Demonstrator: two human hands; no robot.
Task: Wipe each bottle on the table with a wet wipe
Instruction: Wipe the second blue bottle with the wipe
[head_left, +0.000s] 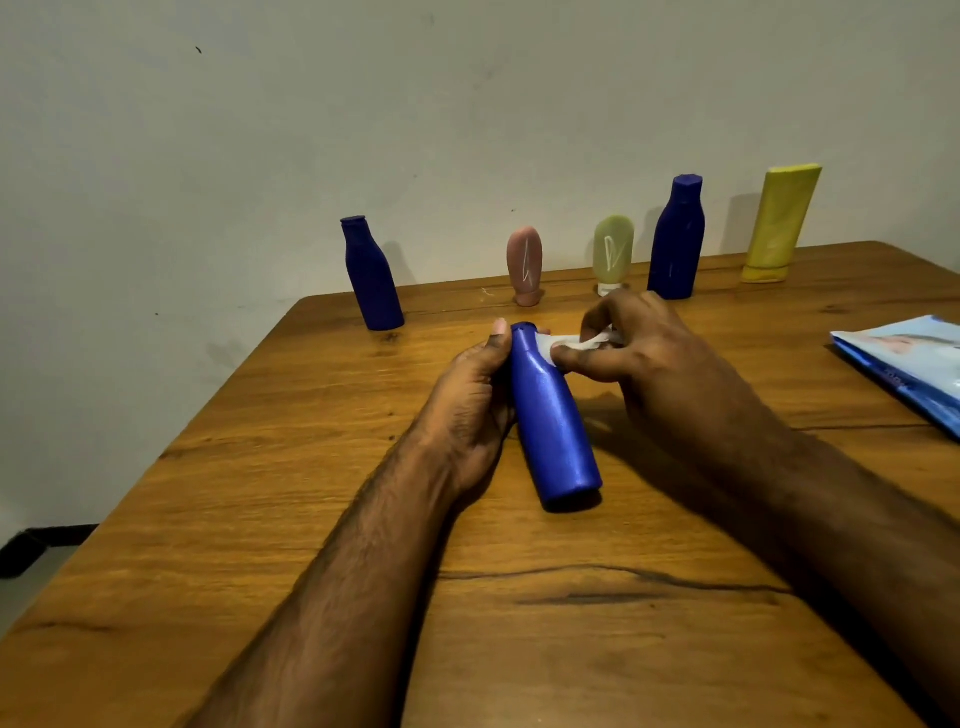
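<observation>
One bottle in hand, five waiting at the back

At table centre the left hand (475, 400) grips the blue bottle (550, 415), tilted, cap toward 12 o'clock; the right hand (644, 358) pinches the wipe (571, 342) against its neck. Five bottles stand from 11 to 1 o'clock; whether any is already wiped cannot be told.
</observation>
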